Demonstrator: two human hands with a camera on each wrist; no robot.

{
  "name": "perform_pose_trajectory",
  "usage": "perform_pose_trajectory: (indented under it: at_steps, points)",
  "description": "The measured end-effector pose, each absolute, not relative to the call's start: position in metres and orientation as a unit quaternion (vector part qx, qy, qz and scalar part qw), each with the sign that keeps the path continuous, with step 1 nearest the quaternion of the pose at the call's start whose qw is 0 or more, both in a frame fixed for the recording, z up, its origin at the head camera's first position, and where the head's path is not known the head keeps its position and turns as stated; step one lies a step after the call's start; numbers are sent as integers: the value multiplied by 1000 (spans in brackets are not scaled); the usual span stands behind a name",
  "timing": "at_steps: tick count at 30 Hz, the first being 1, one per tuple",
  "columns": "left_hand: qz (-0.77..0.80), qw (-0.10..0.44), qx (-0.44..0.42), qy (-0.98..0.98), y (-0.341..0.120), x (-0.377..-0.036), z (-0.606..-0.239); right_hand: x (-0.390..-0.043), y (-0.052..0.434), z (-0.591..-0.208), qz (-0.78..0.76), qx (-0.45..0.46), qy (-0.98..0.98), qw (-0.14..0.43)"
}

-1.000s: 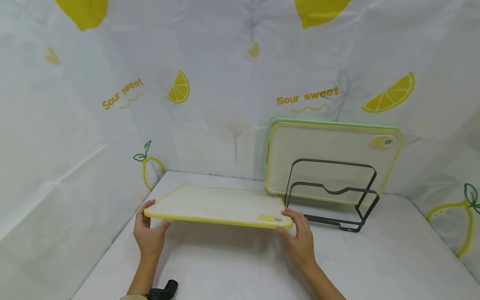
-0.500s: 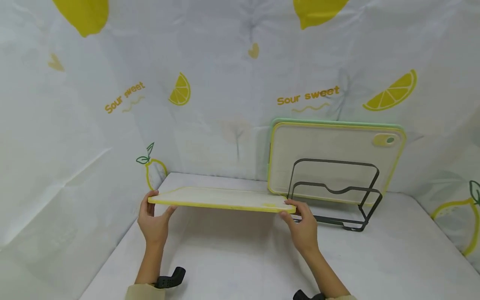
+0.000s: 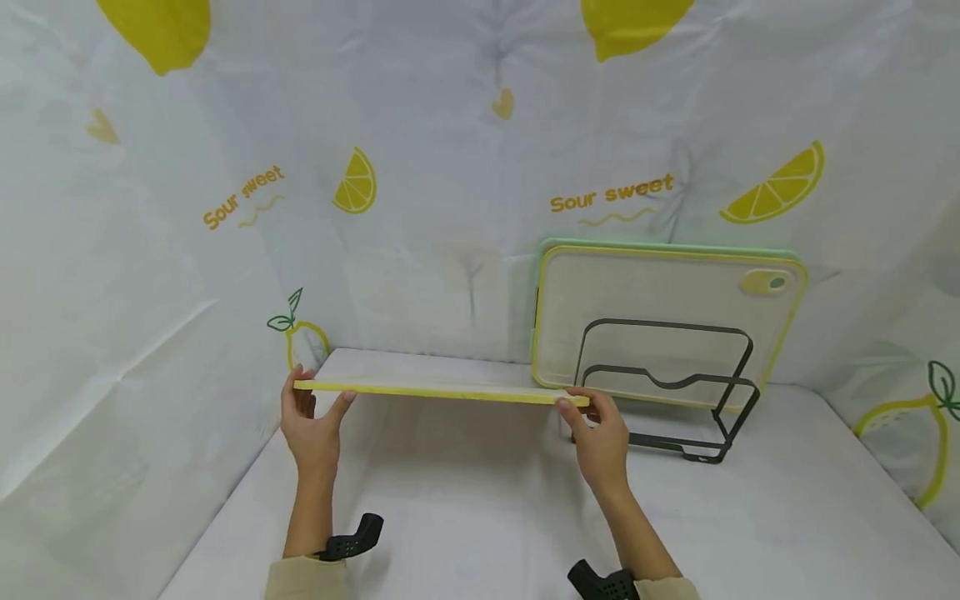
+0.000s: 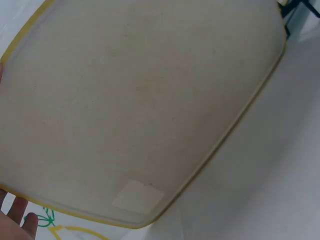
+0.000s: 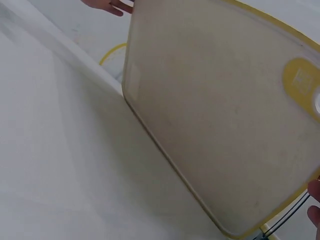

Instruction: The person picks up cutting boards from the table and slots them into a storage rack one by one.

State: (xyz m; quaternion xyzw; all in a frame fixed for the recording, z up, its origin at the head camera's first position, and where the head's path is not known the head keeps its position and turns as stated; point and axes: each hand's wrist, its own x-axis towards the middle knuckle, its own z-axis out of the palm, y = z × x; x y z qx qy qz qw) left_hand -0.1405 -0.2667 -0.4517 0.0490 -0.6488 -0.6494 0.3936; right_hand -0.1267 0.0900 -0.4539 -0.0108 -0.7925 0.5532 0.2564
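Note:
A white cutting board with a yellow rim (image 3: 442, 392) is held above the table, seen nearly edge-on in the head view. My left hand (image 3: 311, 433) grips its left end and my right hand (image 3: 603, 437) its right end, thumbs at the near edge. The left wrist view shows the broad face of this board (image 4: 150, 100), with some left fingers (image 4: 22, 215) at lower left. In the right wrist view, the same board (image 5: 215, 110) has a yellow corner patch with a hole, and right fingertips (image 5: 314, 200) show at the right edge.
A black wire rack (image 3: 675, 385) stands at right, close beyond my right hand. Behind its front wires another yellow-rimmed board (image 3: 652, 287) stands upright, with a green-edged board (image 3: 667, 247) behind that. A lemon-print cloth (image 3: 420, 275) surrounds the white table (image 3: 465, 533).
Both hands have raised the cutting board and tilted it, so its upper face now barely shows. The wire rack and the boards in it stay where they were.

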Motion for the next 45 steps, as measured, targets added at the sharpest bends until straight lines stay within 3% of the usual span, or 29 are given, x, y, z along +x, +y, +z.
perform_pose_trajectory:
  at_steps: [13,28,45]
  points:
    - [-740,337,-13,-582,-266,-146,-461,-125,91,-456,545,3,-793,273]
    - [-743,317,20,-589,-268,-139,-457,-121,86,-452,569,-3,-778,264]
    - [-733,302,52,-607,-264,-137,-443,-115,90,-435,603,-50,-773,193]
